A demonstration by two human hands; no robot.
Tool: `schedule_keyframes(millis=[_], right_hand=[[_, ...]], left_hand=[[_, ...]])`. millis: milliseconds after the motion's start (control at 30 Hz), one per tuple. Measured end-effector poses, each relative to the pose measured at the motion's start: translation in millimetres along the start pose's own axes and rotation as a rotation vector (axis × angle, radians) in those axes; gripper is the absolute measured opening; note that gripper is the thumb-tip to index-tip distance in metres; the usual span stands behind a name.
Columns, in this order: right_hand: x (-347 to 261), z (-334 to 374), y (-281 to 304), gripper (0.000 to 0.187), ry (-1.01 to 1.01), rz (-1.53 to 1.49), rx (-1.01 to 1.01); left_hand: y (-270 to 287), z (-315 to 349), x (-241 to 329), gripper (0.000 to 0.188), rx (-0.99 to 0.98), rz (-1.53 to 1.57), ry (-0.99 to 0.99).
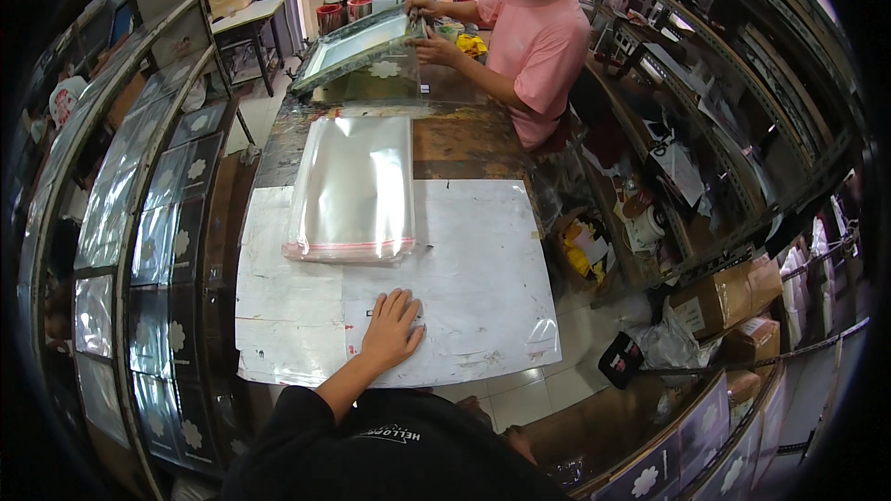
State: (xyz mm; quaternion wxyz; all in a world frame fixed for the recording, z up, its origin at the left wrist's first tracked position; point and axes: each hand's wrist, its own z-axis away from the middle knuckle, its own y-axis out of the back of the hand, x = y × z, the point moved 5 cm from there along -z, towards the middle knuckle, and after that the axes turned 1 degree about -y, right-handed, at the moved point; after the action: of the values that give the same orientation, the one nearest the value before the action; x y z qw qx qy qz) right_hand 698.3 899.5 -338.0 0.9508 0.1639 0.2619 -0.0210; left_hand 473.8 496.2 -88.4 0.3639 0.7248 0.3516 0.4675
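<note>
My left hand (392, 329) lies flat on the white paper sheet (483, 283) that covers the near part of the table, fingers stretched out and holding nothing. Just beyond its fingertips is a stack of clear plastic sleeves (357, 186) with a reddish strip along the near edge. My right hand does not show; small skin-coloured shapes at the right side of my black shirt (436, 455) are too unclear to name. Across the table, a person in a pink shirt (548, 51) grips a tilted screen-printing frame (357, 46) with both hands, above a dark printed sheet (371, 79).
Paint pots (357, 7) stand behind the frame. A rack (153, 195) of dark printed sheets with white flower shapes flanks the table's left. At right are metal shelves (715, 121), cardboard boxes (729, 297) and a black cap (620, 359). More printed sheets (701, 431) lean low at right.
</note>
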Motion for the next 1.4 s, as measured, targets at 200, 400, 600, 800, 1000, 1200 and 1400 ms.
schedule_keyframes(millis=[200,400,600,800,1000,1200,1400], right_hand=[[-46,-46,-30,0.036,0.123,-0.103,-0.019],[-61,-42,-37,0.04,0.127,-0.021,-0.064],[-37,-32,-24,0.043,0.133,0.145,-0.056],[-31,2,-16,0.044,0.12,0.267,-0.126],[-20,19,-12,0.042,0.074,0.118,0.012],[-23,31,-10,0.039,0.021,0.076,0.056],[13,4,-2,0.042,0.068,-0.178,0.052]], left_hand=[[-1,-3,0,0.05,0.035,0.018,-0.007],[-6,-3,-3,0.049,0.013,0.01,-0.008],[-7,-1,-4,0.048,0.033,0.03,-0.015],[-6,0,-20,0.046,0.164,0.324,0.041],[75,-85,-36,0.063,0.502,-0.137,-0.051],[96,-175,-102,0.062,0.421,-0.686,-0.007],[60,-181,-82,0.014,0.104,-0.58,-0.106]])
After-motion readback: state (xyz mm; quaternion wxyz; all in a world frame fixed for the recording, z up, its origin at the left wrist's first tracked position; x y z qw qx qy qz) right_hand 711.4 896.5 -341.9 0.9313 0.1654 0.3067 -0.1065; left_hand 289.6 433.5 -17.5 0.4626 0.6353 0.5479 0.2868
